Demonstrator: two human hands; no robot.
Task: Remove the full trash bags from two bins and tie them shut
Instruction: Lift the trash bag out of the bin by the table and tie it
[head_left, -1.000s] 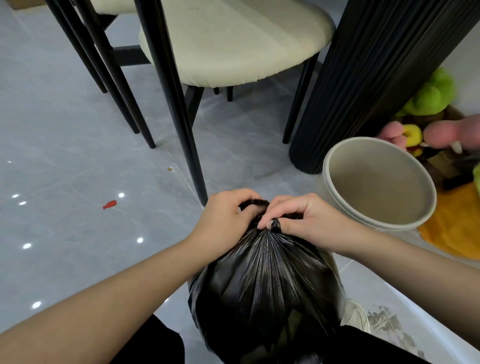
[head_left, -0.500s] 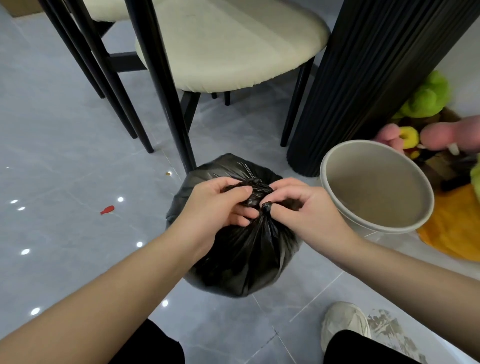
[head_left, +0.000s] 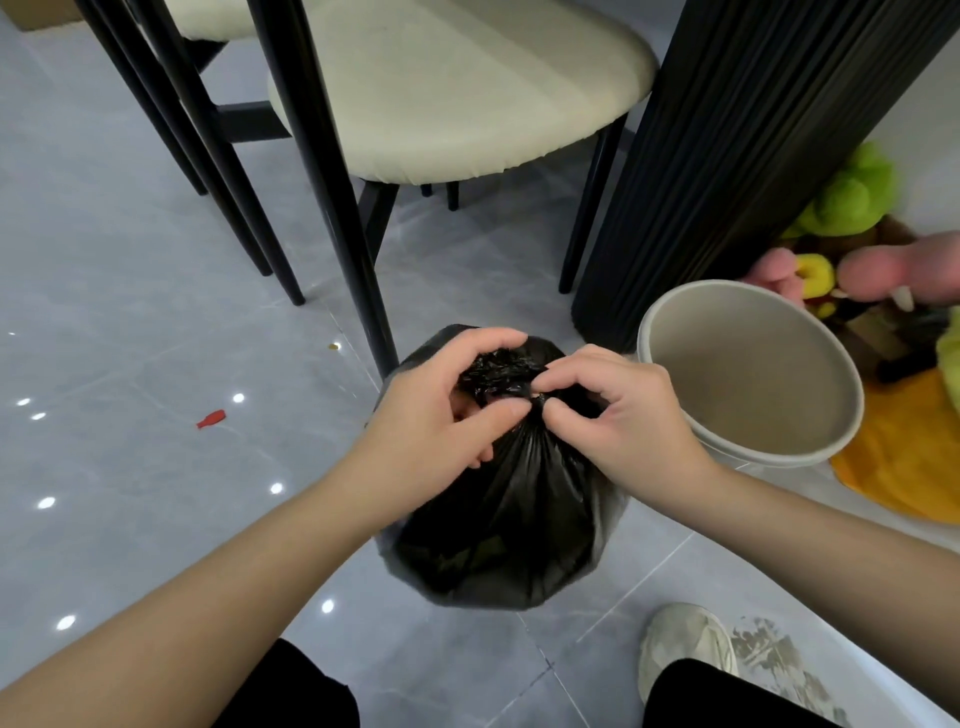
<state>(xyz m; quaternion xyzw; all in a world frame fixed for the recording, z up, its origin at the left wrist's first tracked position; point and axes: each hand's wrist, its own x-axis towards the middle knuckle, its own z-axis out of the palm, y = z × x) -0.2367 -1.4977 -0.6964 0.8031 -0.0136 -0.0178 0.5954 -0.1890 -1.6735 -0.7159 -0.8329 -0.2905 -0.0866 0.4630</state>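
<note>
Head view — left hand (head_left: 441, 415) and right hand (head_left: 618, 410) pinch bag (head_left: 498, 530) neck.

**Setting:** a home, dining area.

**Evidence:**
- Glossy grey marble-look floor tiles (head_left: 130, 260) reflecting small ceiling lights.
- Dining chairs with round cream upholstered seats (head_left: 457, 93) on slim black tapered legs (head_left: 322, 171).
- A broad black fluted column (head_left: 727, 156) standing beside the chairs.
- A round beige plastic waste bin (head_left: 737, 374) at the foot of the column.
- A black plastic trash bag (head_left: 498, 509) on the tiles just beside the bin.
- A heap of green, pink and yellow plush toys (head_left: 852, 197) with an orange-yellow cloth (head_left: 904, 467), near a pale wall (head_left: 924, 130).
</note>
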